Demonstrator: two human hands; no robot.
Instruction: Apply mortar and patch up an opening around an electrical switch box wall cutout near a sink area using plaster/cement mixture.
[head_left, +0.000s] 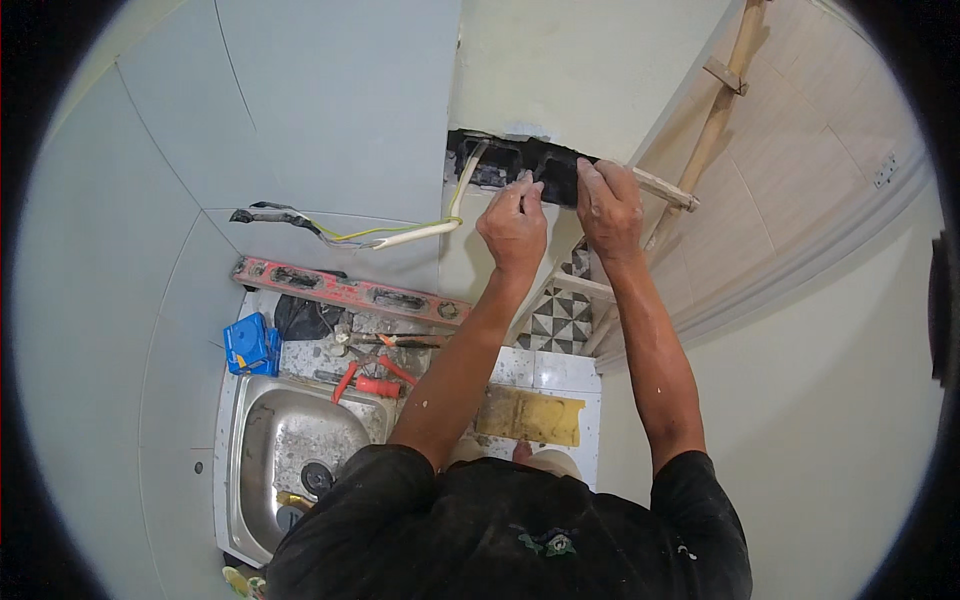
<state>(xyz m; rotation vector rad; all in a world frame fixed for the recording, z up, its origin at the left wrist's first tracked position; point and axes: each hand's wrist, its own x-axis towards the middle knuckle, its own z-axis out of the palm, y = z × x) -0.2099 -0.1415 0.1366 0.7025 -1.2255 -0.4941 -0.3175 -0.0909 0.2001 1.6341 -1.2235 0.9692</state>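
Note:
A dark rectangular cavity in the pale wall holds black boxes (505, 160), partly hidden by my fingers. My left hand (513, 225) is raised at the cavity's lower edge, its fingertips pinched together; what they hold, if anything, is too small to make out. At the right end, my right hand (610, 210) has bent fingertips on the black box's edge, closed on something I cannot clearly see. A white cable (420, 233) with a yellow-green wire hangs out of the cavity toward the left, ending in dark taped ends.
A red spirit level (340, 287) lies along the counter above a steel sink (260, 430), beside a blue carton (245, 345), red-handled tools (378, 387) and a yellow board (545, 420). A wooden ladder (722, 120) leans at right, over a patterned floor (557, 320).

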